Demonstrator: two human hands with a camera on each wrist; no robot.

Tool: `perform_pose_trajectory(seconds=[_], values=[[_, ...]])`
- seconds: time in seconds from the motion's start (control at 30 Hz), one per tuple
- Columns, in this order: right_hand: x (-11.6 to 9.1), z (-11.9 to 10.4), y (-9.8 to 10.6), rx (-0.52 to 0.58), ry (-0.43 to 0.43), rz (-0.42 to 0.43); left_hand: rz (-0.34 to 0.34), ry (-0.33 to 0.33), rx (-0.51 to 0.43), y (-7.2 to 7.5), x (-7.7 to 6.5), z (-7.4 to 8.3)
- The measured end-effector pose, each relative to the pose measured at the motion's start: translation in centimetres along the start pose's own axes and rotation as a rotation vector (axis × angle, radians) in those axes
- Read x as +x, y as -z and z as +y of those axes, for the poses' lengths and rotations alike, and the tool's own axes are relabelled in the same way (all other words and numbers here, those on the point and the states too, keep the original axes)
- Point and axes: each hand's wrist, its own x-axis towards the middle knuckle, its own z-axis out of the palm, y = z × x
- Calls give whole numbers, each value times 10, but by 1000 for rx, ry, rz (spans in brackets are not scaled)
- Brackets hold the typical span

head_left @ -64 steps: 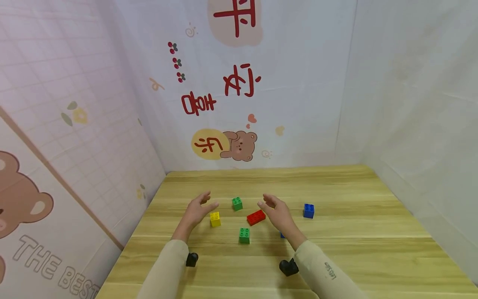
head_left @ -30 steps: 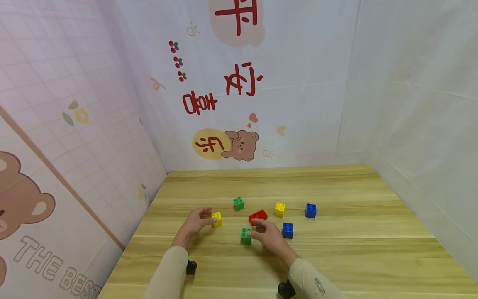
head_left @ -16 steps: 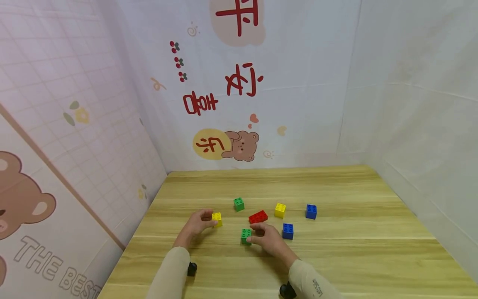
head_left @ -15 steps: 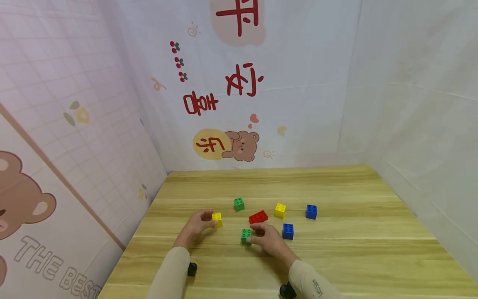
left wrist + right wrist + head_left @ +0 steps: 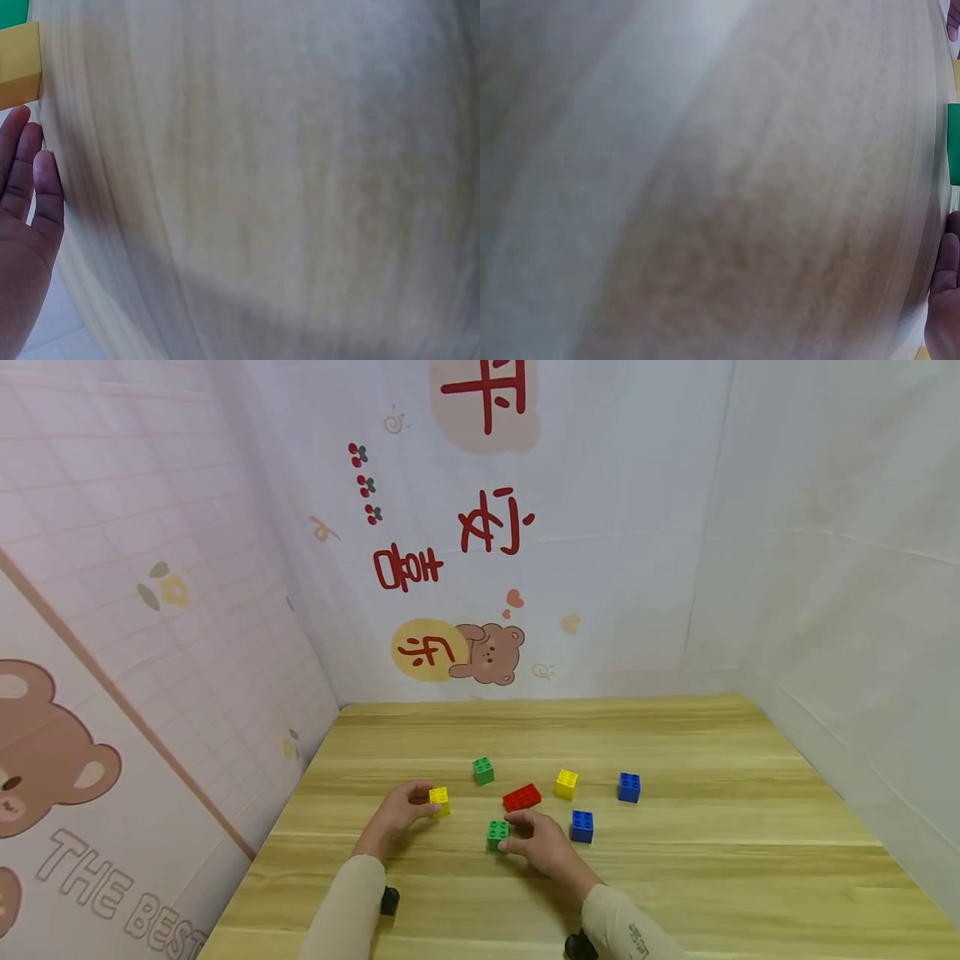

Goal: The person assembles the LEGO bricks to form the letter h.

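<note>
My left hand (image 5: 399, 808) is beside a small yellow brick (image 5: 439, 801), thumb tip right at its near side and fingers relaxed behind its left side. In the left wrist view, fingertips (image 5: 46, 169) lie just short of the yellow brick (image 5: 19, 66). My right hand (image 5: 546, 845) is just right of the nearer green brick (image 5: 497, 836), its thumb overlapping the brick's right front edge. Relaxed fingers (image 5: 946, 262) and the green brick (image 5: 955, 145) show apart at the right wrist view's edge. Both bricks sit on the table, studs up.
On the wooden table (image 5: 697, 877) lie a second green brick (image 5: 483, 770), a longer red brick (image 5: 522, 797), another yellow brick (image 5: 566, 784) and two blue bricks (image 5: 629, 787). A printed cloth wall (image 5: 600, 568) rises behind the table, with cloth on both sides.
From over the right-hand bricks, my right hand has moved left and nearer to the green brick, uncovering a yellow and a blue brick. My left hand has lowered beside the yellow brick.
</note>
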Motion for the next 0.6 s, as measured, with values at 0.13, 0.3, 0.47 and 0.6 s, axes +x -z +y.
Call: perform_pose_trajectory(seconds=[0.13,0.3,0.47,0.6], values=[[1,0,0,9,-11,0,1,0,7,1,0,0],[1,-1,-1,9,4,3,22,-13,25,-1,0,-1],[2,-2,-2,0,5,6,32,-20,19,-3,0,-5],[4,-4,-2,6,-8,1,32,-16,0,-4,1,-6]])
